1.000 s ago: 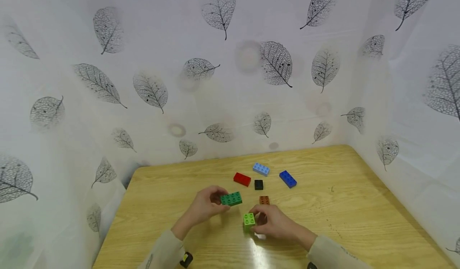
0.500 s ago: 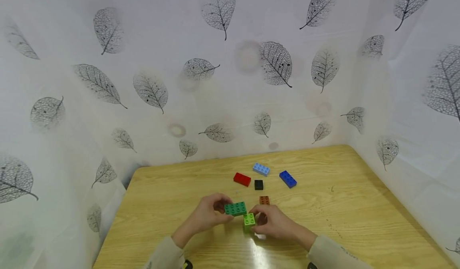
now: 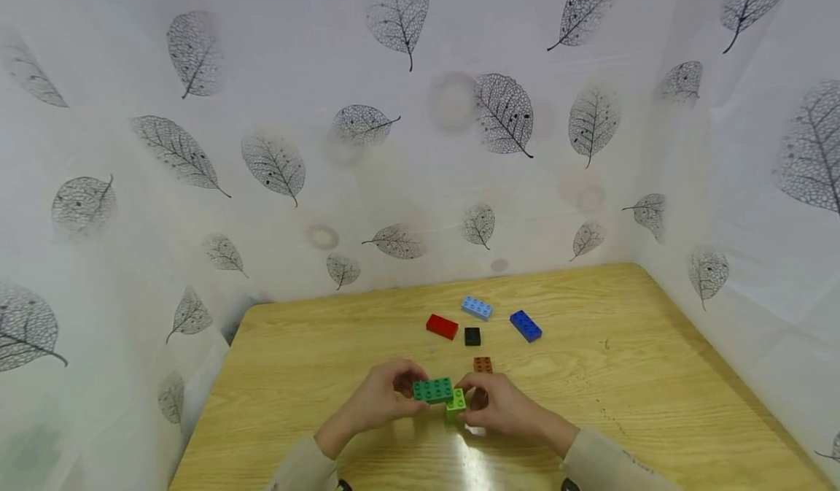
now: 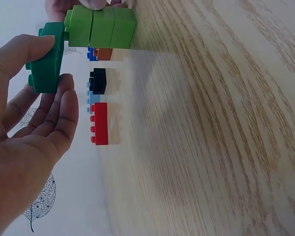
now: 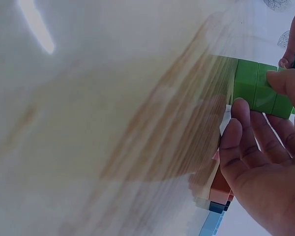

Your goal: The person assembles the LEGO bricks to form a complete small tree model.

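Note:
Between the thumb and fingers of my left hand is a dark green toy building brick, two studs wide. Its right end lies over part of a light green stack, close to the top studs. Whether the two are pressed together I cannot tell. My right hand grips the stack from the right. In the left wrist view the stack shows several layers and stands upright on the table. The right wrist view has my thumb on one side of the stack and fingertips near the other.
Beyond the hands on the wooden table lie a brown brick, a black brick, a red brick, a light blue brick and a dark blue brick. A leaf-patterned curtain encloses the table's back and sides.
My left hand has brought the dark green brick rightward and nearer to me, until its end overlaps the light green stack in the head view. My right hand and the stack have stayed put.

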Available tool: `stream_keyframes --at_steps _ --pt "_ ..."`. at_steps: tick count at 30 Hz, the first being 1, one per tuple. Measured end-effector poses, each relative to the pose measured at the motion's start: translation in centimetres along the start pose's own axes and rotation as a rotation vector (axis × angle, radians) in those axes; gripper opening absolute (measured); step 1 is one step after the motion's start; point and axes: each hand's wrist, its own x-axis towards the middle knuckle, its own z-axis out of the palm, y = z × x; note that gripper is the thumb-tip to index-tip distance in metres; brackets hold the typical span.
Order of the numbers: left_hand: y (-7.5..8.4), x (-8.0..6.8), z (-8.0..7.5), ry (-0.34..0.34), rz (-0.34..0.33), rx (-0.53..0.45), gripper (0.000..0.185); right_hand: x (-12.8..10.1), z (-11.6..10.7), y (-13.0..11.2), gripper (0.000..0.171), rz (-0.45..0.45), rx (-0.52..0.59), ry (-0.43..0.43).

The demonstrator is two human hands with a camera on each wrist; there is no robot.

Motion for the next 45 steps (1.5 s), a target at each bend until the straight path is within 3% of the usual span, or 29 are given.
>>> stream_keyframes --at_steps 20,27,32,45 --pt "0.1 0.2 -0.1 -0.081 -0.013 -0.021 0.024 0.1 -0.1 -0.1 0.034 -0.002 0.005 -0.003" --pt "0.2 0.2 0.0 -0.093 0.002 0.002 0.023 0.1 0.1 -0.8 0.051 -0.101 -0.049 0.027" --pt "0.2 0.2 0.0 -0.094 0.012 0.005 0.022 0.2 0.2 -1.3 0.04 -0.17 -0.081 0.084" --pt "0.1 0.5 0.3 -0.104 0.062 -0.006 0.033 0.5 0.0 -1.9 0.029 -0.162 -0.078 0.057"
